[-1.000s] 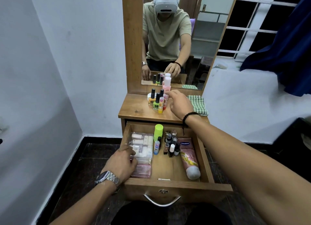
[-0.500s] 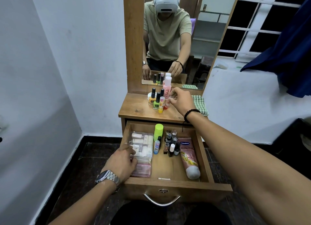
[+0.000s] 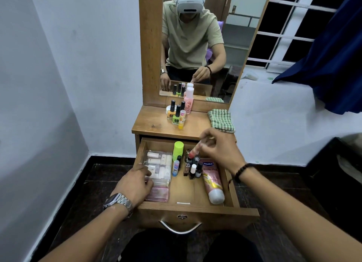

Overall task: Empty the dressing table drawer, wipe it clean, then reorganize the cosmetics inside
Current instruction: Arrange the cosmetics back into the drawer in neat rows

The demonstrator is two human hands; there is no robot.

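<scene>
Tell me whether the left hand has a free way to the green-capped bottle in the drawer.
Probably yes. The left hand rests on the clear organizer, and the green-capped bottle stands just beyond it, uncovered from above; the right hand hovers further right.

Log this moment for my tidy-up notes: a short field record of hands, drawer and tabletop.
left hand: rests on clear organizer box
right hand: pinches a small red-tipped tube over the drawer
drawer: open, holding pink lotion tube, green bottle, small bottles
tabletop: nail polishes, pink bottle, checked cloth
</scene>
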